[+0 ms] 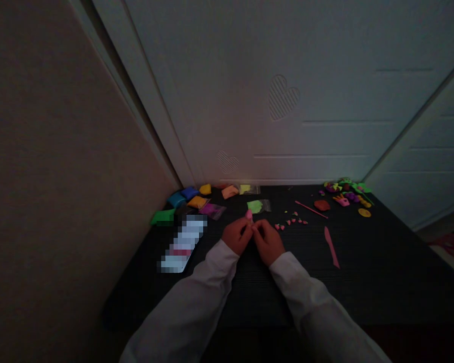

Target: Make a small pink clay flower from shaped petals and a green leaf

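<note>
A small lump of pink modelling clay (248, 215) shows at the fingertips of my left hand (237, 235), which is closed on it. Touching those fingers from the other side, my right hand (268, 242) is closed in a pinch; what lies between its fingertips is too small to make out. Just right of my hands, several tiny pink clay pieces with green bits (293, 220) are scattered on the dark table (366, 282). Beyond my fingers rests a packet of light green clay (254, 206).
A phone with a blurred screen (185, 242) lies left, near colourful clay packets (177, 199). To the right are a pink clay knife (331, 247), a thin pink stick (310, 209), a red lump (322, 205) and small clay models (350, 195). A white panel (227, 101) stands behind.
</note>
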{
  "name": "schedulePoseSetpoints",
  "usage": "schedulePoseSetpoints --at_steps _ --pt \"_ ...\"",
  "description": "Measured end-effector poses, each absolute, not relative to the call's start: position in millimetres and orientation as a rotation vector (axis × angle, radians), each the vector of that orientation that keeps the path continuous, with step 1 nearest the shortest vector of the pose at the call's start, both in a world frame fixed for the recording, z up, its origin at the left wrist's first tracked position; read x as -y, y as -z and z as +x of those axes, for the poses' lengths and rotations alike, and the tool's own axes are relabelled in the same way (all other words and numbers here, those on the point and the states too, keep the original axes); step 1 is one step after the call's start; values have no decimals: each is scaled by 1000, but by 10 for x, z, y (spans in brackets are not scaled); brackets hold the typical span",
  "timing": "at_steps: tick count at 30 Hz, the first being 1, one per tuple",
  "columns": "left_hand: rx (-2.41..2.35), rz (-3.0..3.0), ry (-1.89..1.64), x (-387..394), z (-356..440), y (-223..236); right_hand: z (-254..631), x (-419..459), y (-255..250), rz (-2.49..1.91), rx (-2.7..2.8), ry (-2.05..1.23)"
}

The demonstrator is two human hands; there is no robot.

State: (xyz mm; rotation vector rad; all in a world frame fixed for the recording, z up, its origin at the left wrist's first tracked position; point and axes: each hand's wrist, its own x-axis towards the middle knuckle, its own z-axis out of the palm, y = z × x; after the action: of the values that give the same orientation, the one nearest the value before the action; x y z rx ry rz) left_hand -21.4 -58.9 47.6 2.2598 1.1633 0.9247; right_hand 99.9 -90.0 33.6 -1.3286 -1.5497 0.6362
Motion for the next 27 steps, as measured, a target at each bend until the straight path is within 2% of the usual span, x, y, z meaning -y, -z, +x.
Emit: schedulePoseSetpoints --at_steps 13,22,27 --pt "-1250 2446 -1035 594 -246 -357 925 791 -288 -1406 1422 -618" --pt "-1391 2333 -1252 433 -289 -274 908 747 -267 -1403 1457 -600" --pt "-1322 2307 -1226 349 -289 -200 914 769 -267 -1402 1481 -607"
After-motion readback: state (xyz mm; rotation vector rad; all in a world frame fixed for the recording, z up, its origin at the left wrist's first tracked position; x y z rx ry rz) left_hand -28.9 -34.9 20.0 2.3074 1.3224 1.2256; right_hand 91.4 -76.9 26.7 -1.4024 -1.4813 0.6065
